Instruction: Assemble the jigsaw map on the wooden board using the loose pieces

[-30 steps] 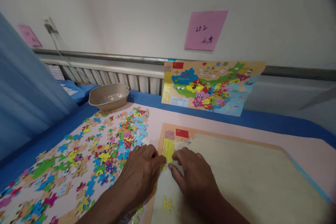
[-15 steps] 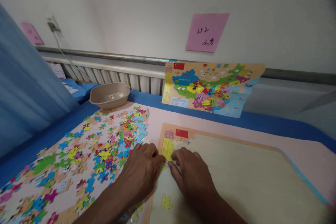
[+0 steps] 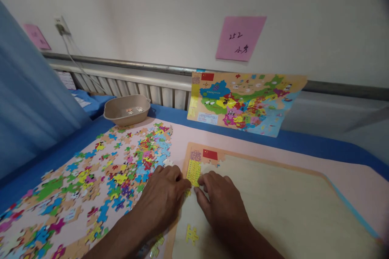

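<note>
My left hand (image 3: 165, 190) is closed, its thumb and index finger at the lower left of a block of joined yellow puzzle pieces (image 3: 194, 170). At the block's lower right edge, the curled fingers and thumb of my right hand (image 3: 219, 198) close on a yellow piece. The fingertips partly hide that piece. The joined pieces lie in the upper left corner of the puzzle board (image 3: 279, 202), below a red flag piece (image 3: 210, 154). A loose yellow puzzle piece (image 3: 192, 234) rests on the board between my forearms.
Many loose puzzle pieces (image 3: 121, 178) are spread over the pink sheet on the left. Behind them stands a beige basin (image 3: 127, 111) with a few pieces inside. A printed map picture (image 3: 246, 103) leans against the wall rail. A blue curtain (image 3: 33, 101) hangs at far left.
Both hands stay at the lower edge of the yellow block, with hardly any movement. The view has shifted very slightly.
</note>
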`<state>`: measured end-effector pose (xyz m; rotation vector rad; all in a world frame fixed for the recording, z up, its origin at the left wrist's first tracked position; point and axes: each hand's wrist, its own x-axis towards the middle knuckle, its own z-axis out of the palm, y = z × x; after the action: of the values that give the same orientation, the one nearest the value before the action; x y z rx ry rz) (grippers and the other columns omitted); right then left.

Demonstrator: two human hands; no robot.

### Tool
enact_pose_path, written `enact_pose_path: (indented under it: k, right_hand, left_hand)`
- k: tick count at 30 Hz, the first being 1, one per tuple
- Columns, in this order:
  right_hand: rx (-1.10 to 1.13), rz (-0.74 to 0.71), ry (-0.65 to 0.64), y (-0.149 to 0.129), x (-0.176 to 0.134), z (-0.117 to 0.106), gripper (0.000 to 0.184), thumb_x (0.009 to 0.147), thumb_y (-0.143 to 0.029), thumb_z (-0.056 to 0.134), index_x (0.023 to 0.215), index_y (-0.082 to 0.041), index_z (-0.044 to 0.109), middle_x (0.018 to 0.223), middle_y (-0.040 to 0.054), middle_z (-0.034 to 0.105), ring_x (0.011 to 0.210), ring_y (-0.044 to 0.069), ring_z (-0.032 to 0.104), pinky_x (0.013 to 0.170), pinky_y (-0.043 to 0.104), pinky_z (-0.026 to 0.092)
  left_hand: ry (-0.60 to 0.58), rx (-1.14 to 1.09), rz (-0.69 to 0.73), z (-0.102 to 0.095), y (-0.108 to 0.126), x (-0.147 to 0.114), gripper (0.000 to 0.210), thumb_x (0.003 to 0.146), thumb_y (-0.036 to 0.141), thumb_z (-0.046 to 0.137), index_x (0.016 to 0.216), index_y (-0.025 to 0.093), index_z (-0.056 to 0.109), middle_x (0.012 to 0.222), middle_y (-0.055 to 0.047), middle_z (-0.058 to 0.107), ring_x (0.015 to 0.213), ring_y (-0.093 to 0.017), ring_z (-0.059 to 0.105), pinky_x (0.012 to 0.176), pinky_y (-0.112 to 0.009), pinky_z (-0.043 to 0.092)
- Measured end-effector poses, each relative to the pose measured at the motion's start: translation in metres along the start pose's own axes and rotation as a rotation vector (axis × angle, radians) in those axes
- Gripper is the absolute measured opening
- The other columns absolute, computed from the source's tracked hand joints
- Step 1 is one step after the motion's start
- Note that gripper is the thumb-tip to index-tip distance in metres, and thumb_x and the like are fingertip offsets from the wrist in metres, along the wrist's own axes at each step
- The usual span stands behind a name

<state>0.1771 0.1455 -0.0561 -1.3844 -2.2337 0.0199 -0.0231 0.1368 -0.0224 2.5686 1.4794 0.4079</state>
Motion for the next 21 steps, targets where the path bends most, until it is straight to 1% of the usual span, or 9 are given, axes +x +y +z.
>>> enact_pose_path:
  k: [6,10,16,21]
  right_hand:
    - [0.006,-0.009,-0.021,0.0007,0.0005,-0.0001,0.004,0.089,-0.019,0.062,0.087,-0.022,0.06,0.079,0.0008,0.064,0.069,0.019,0.055,0.07,0.035,0.03]
    - [-0.002,-0.025,-0.027,0.0007,0.0007,-0.0013,0.005,0.091,-0.02,0.061,0.087,-0.022,0.059,0.079,0.0007,0.064,0.067,0.019,0.054,0.069,0.034,0.03]
    - [0.004,-0.01,-0.026,0.0001,0.0009,-0.0012,0.007,0.09,-0.02,0.063,0.086,-0.023,0.058,0.079,0.0001,0.064,0.068,0.019,0.054,0.069,0.034,0.03]
    - [0.017,0.009,-0.03,-0.0003,0.0007,-0.0009,0.009,0.088,-0.018,0.066,0.087,-0.023,0.059,0.08,0.0,0.064,0.069,0.019,0.054,0.07,0.035,0.029]
  left_hand:
    - [0.012,-0.004,0.013,0.0015,-0.0005,-0.0003,0.028,0.098,0.011,0.052,0.105,0.028,0.073,0.096,-0.004,0.061,0.09,-0.022,0.053,0.079,-0.04,0.034]
    - [0.001,-0.02,0.001,0.0,-0.0006,0.0005,0.027,0.099,0.012,0.051,0.1,0.028,0.073,0.094,-0.004,0.061,0.088,-0.022,0.053,0.078,-0.04,0.034]
    - [-0.004,-0.022,0.002,-0.0011,0.0,0.001,0.028,0.099,0.013,0.049,0.099,0.028,0.073,0.094,-0.004,0.061,0.089,-0.022,0.054,0.079,-0.04,0.035]
    - [-0.007,-0.022,-0.007,-0.0007,-0.0005,0.0014,0.026,0.099,0.013,0.052,0.1,0.028,0.074,0.093,-0.004,0.061,0.088,-0.021,0.054,0.079,-0.039,0.034]
